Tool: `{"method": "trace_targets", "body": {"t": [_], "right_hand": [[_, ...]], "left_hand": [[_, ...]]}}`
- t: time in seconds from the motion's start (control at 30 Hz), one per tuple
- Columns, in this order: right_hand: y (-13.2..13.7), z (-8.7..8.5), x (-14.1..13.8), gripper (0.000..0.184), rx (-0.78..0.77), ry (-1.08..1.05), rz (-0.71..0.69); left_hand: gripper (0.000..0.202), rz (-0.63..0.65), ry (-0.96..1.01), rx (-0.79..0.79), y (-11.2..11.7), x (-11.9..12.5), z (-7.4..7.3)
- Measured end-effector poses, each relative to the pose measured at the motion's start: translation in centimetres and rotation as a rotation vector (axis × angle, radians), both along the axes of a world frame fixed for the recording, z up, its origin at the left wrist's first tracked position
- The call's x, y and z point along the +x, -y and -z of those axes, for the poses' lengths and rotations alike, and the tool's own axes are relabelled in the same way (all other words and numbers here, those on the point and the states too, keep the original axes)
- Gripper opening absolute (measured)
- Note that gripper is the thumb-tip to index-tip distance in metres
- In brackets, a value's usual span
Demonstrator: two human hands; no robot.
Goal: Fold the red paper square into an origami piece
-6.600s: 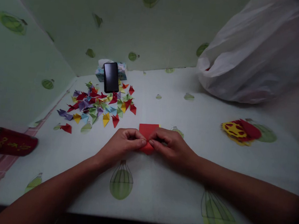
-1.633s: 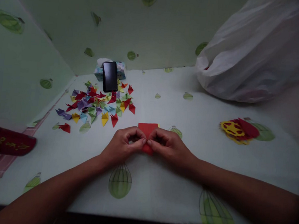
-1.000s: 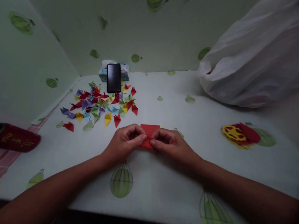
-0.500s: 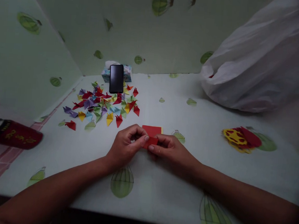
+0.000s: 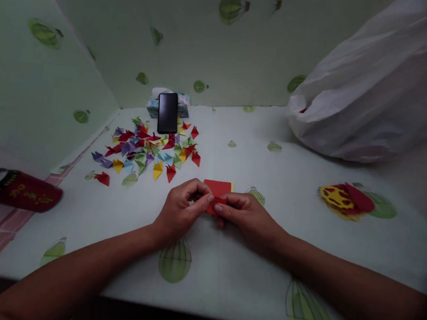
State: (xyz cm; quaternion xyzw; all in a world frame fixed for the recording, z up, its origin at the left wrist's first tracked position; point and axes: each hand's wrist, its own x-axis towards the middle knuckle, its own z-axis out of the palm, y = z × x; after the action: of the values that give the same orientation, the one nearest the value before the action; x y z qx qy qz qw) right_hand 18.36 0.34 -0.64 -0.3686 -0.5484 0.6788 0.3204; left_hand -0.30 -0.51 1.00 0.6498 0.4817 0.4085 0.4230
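Between both hands is a small red piece of paper (image 5: 211, 207), pinched near the middle of the table. My left hand (image 5: 184, 204) grips its left side with thumb and bent fingers. On its right side, my right hand (image 5: 244, 212) holds it with the thumb on top and fingers behind. Just beyond the hands lies a stack of square paper (image 5: 219, 186), red on top with a yellow edge showing at the right. The fingers hide part of the held paper, so its exact folds cannot be made out.
Many small folded paper cranes (image 5: 144, 147) in several colours lie at the back left. A black phone (image 5: 168, 113) leans on a tissue box (image 5: 183, 106). A red can (image 5: 21, 190) is at the left, a white plastic bag (image 5: 359, 92) at the right, near yellow and red paper cut-outs (image 5: 343, 200).
The fingers of my right hand have shifted slightly on the red paper, with more fingertips showing below it. The whole view has moved a little.
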Motion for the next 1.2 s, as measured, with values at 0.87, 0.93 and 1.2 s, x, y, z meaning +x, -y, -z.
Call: {"method": "trace_targets", "body": {"t": [0.87,0.93,1.2], "right_hand": [[0.16,0.09,-0.21,0.031,-0.015,-0.004,0.045],[0.11,0.17,-0.16,0.034,0.001,0.024,0.033],[0.25,-0.58,-0.14,0.024,0.247,0.179,0.056]], "left_hand": [[0.018,0.063,0.106,-0.169,-0.31,0.13,0.41],[0.018,0.07,0.1,-0.173,-0.27,0.14,0.49],[0.018,0.167,0.023,-0.186,-0.67,-0.12,-0.12]]}}
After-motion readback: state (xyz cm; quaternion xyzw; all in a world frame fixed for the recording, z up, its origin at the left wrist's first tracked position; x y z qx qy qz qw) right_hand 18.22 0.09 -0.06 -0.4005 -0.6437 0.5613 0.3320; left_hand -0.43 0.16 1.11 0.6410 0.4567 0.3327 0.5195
